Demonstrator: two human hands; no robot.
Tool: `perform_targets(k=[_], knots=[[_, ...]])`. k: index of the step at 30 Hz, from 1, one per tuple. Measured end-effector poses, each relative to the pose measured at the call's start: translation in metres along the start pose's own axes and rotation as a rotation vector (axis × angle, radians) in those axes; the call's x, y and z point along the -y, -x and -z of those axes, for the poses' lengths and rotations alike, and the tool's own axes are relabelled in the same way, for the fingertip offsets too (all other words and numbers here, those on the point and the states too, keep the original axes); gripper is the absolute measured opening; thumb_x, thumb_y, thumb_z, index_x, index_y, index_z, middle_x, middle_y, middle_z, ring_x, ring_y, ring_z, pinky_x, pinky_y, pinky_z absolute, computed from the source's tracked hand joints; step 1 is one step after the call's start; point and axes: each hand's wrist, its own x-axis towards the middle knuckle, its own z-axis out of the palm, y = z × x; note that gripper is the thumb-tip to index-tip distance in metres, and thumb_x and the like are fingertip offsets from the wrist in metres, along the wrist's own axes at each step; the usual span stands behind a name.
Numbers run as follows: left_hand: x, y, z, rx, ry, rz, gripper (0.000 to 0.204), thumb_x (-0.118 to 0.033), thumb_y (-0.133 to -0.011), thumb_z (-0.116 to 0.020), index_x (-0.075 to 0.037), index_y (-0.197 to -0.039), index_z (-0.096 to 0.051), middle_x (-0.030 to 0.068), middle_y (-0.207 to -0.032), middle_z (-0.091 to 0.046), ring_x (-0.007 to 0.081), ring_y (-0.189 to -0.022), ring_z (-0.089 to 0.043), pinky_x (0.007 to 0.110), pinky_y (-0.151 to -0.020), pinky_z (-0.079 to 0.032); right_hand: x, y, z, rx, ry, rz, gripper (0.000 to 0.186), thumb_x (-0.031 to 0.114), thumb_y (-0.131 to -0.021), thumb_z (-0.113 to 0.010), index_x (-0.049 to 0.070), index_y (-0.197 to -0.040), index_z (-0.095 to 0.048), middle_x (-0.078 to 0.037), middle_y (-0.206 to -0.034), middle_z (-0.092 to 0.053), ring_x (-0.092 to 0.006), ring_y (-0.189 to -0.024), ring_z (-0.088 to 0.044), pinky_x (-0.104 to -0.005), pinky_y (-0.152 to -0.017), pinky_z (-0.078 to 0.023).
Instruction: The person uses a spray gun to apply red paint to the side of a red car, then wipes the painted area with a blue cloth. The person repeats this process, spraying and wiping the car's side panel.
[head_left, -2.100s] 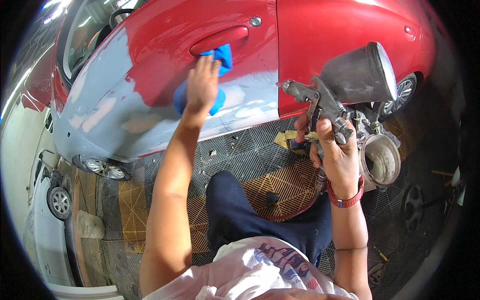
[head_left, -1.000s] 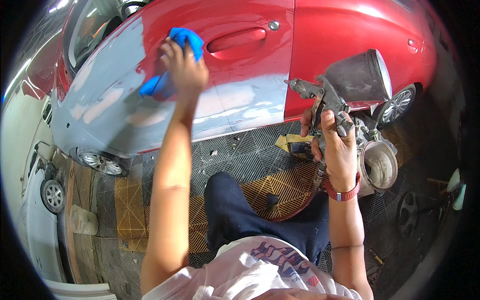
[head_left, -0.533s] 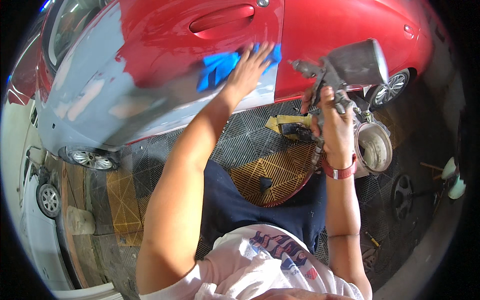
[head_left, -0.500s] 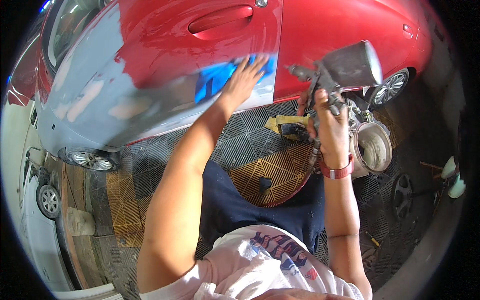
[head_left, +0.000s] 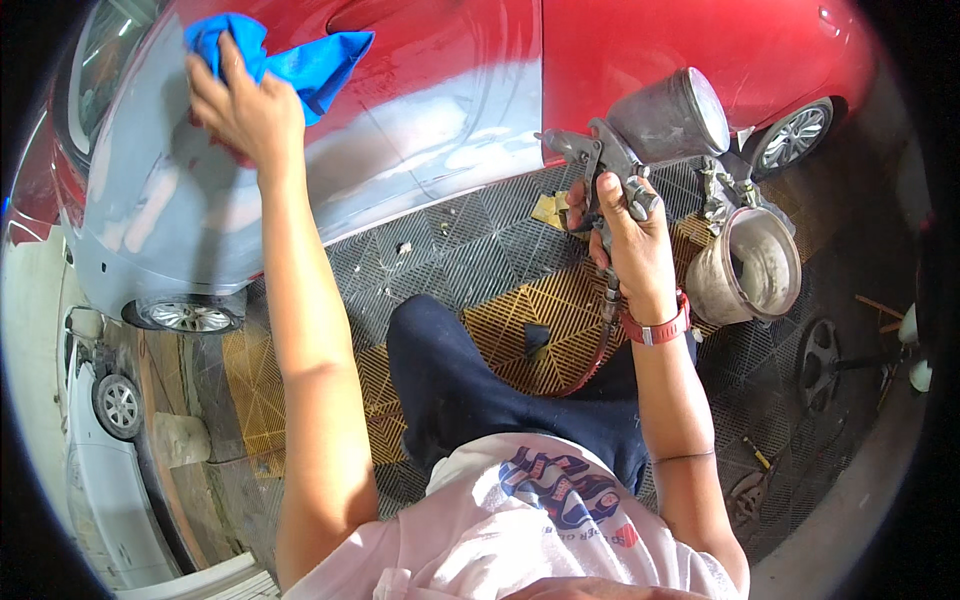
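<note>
A blue cloth [head_left: 325, 70] is bunched under my left hand [head_left: 250, 112], up at the grey-and-red side of a car [head_left: 440, 110]. My fingers are bent over the cloth and one end of it hangs loose to the right. My right hand [head_left: 638, 240] is wrapped round the handle of a spray gun [head_left: 612, 150], held in front of the lower edge of the car. The gun carries a grey metal cup [head_left: 668, 118], and its nozzle points left. A reddish hose [head_left: 590, 378] runs down from the handle across my lap.
A dirty bucket [head_left: 712, 285] stands on the grid-tile floor [head_left: 470, 235] to my right, with crumpled material behind it. Yellowish masking scrap [head_left: 546, 210] lies by the car. At the far right stands a wheeled base [head_left: 820, 365]. A white car [head_left: 105, 490] is at the left.
My left hand has moved up and to the left over the panel with the blue cloth, which is now more bunched. The spray gun has shifted slightly left in my right hand.
</note>
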Motion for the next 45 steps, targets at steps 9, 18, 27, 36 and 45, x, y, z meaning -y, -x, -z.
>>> perform_targets(k=[9, 18, 27, 36, 45], knots=[[-0.16, 0.128, -0.069, 0.291, 0.155, -0.103, 0.068, -0.018, -0.09, -0.069, -0.02, -0.157, -0.062, 0.0168, -0.176, -0.041, 0.0461, -0.165, -0.029, 0.068, -0.13, -0.022, -0.061, -0.02, 0.043, 0.036, 0.026, -0.039, 0.04, 0.039, -0.115, -0.062, 0.002, -0.13, -0.067, -0.005, -0.1, -0.075, -0.0073, -0.075, -0.066, -0.0189, -0.046, -0.044], [-0.233, 0.272, -0.092, 0.757, 0.276, -0.733, 0.064, -0.011, -0.096, -0.06, -0.025, -0.158, -0.061, 0.0018, -0.182, -0.035, 0.0243, -0.168, -0.031, 0.054, -0.133, -0.023, -0.144, -0.001, 0.077, -0.022, -0.004, -0.242, 0.04, 0.028, -0.113, -0.068, 0.0, -0.141, -0.065, -0.001, -0.095, -0.072, -0.0078, -0.078, -0.063, -0.0237, -0.071, -0.051], [-0.16, 0.308, -0.044, 1.3, 0.297, -0.419, 0.047, 0.002, -0.091, -0.06, -0.015, -0.132, -0.075, 0.0162, -0.142, -0.071, 0.0362, -0.139, -0.061, 0.05, -0.113, -0.051, -0.156, 0.002, 0.096, -0.08, -0.04, -0.237, 0.038, 0.042, -0.115, -0.063, 0.005, -0.125, -0.066, -0.004, -0.098, -0.075, -0.0068, -0.072, -0.068, -0.0193, -0.044, -0.043], [-0.302, 0.373, -0.082, 0.555, 1.498, 1.806, 0.043, -0.031, -0.11, -0.052, -0.003, -0.142, -0.06, 0.0186, -0.141, -0.068, 0.0358, -0.132, -0.067, 0.06, -0.121, -0.05, -0.158, 0.006, 0.115, -0.224, -0.042, -0.295, 0.031, 0.034, -0.119, -0.056, 0.005, -0.116, -0.068, -0.006, -0.097, -0.075, -0.0106, -0.073, -0.068, -0.0216, -0.043, -0.043], [-0.368, 0.397, -0.16, 0.52, 1.682, 2.28, 0.027, -0.027, -0.11, -0.047, -0.01, -0.113, -0.068, 0.0109, -0.11, -0.075, 0.0329, -0.097, -0.073, 0.051, -0.097, -0.061, -0.163, -0.002, 0.099, -0.17, -0.046, -0.33, 0.035, 0.039, -0.117, -0.059, 0.006, -0.125, -0.07, -0.005, -0.099, -0.077, -0.011, -0.076, -0.07, -0.0218, -0.044, -0.042]])
